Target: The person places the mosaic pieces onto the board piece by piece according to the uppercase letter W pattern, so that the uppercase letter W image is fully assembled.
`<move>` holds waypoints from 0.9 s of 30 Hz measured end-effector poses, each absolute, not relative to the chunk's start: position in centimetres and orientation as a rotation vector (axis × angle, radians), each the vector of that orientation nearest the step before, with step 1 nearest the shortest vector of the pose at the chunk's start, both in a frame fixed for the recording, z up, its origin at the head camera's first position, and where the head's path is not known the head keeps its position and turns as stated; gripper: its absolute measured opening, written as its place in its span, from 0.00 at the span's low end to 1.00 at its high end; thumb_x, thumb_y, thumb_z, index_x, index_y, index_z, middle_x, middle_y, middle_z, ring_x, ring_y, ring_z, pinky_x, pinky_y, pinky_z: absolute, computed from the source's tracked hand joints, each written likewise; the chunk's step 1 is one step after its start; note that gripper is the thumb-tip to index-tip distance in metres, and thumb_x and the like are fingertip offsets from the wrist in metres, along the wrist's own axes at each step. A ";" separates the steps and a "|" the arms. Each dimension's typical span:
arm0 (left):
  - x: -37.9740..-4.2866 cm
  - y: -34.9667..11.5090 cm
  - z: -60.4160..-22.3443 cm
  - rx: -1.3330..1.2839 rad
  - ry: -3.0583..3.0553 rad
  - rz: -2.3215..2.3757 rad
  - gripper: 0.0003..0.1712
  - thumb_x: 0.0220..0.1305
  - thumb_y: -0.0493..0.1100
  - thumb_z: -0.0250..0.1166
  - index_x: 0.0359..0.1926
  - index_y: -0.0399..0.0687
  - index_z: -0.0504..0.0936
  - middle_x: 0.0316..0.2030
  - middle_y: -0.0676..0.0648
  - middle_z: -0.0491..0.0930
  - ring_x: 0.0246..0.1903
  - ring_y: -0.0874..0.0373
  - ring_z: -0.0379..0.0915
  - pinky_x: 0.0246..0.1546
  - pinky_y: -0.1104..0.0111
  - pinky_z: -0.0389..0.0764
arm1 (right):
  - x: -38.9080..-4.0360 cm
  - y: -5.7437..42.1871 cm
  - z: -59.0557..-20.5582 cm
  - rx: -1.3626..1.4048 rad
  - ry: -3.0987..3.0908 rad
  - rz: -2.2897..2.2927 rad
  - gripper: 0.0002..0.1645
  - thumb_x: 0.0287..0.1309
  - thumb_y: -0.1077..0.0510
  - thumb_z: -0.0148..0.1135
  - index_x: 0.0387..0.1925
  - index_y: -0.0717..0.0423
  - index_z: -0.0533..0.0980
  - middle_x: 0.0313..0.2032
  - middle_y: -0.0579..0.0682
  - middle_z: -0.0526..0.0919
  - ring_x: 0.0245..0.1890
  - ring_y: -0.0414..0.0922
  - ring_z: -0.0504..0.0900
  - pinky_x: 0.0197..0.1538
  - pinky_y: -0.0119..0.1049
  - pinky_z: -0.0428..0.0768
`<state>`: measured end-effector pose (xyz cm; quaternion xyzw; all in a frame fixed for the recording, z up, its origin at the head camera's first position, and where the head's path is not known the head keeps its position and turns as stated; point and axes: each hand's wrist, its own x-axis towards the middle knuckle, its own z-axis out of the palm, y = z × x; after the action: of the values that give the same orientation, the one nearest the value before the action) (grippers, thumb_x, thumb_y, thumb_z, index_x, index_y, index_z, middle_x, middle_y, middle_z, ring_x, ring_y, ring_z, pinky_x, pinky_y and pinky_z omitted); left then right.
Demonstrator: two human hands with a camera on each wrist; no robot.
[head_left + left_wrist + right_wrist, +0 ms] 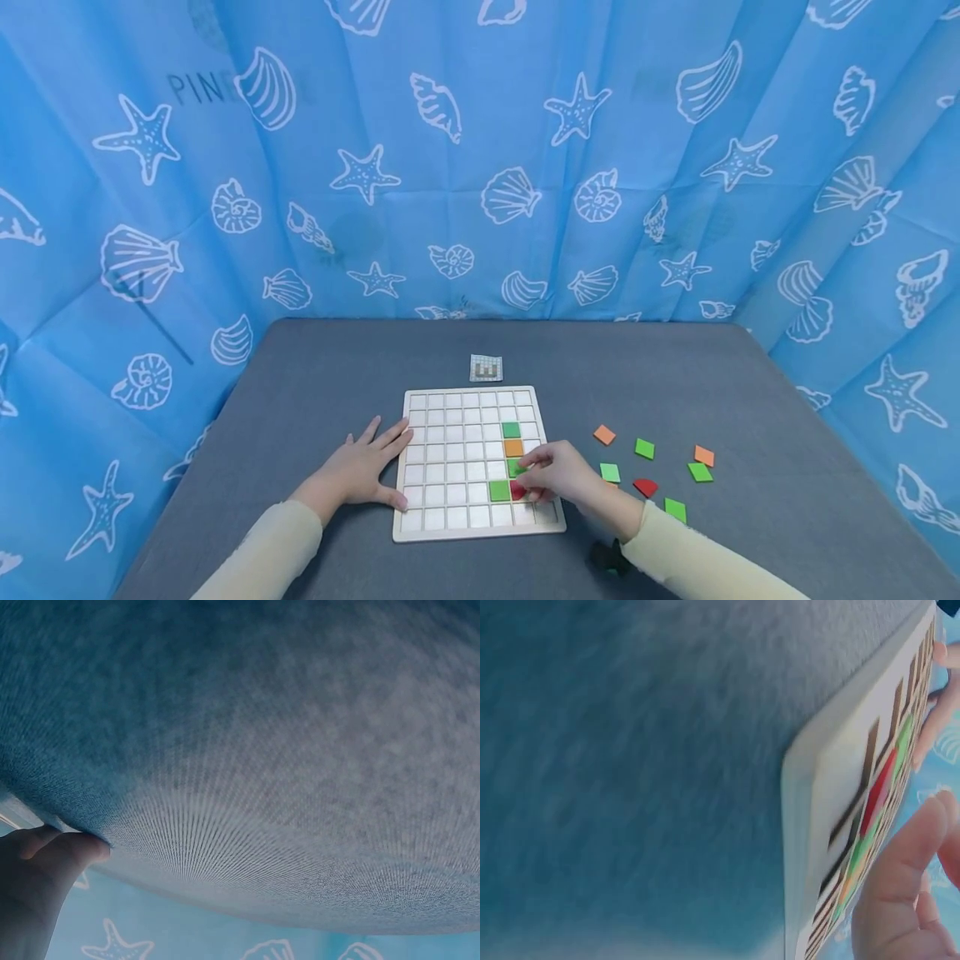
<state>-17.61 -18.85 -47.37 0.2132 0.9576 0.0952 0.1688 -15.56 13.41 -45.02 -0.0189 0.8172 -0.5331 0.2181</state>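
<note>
In the head view a white grid board (455, 475) lies on the table. My left hand (360, 468) rests at its left edge, fingers spread; in the left wrist view its thumb (71, 851) lies on the grey cloth. Over the board's right side is my right hand (557, 473), its bent thumb and fingers close over a green tile (514, 468) and a red piece (517, 490). In the right wrist view the thumb (907, 862) shows above the board, with no piece visible at its tip. Another green tile (499, 491), an orange tile (513, 447) and a dark green tile (511, 430) sit in cells.
Loose pieces lie right of the board: an orange tile (604, 434), a light green tile (610, 472), a red piece (645, 487) and several others. A small patterned card (486, 368) lies behind the board. A dark object (609, 557) is partly under the right forearm. A blue curtain (480, 167) hangs behind.
</note>
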 end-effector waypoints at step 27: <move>-17.5 -18.8 -47.3 0.585 2.722 0.318 0.64 0.42 0.75 0.67 0.76 0.51 0.56 0.76 0.49 0.47 0.72 0.35 0.38 0.61 0.33 0.54 | -16.8 20.7 -42.2 -0.018 2.380 -1.455 0.20 0.60 0.62 0.65 0.51 0.71 0.77 0.28 0.52 0.79 0.26 0.46 0.77 0.31 0.42 0.79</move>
<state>-17.55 -18.77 -47.33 0.2056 0.9574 0.1119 0.1690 -16.81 20.73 -42.17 -0.0062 0.8401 -0.5134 0.1751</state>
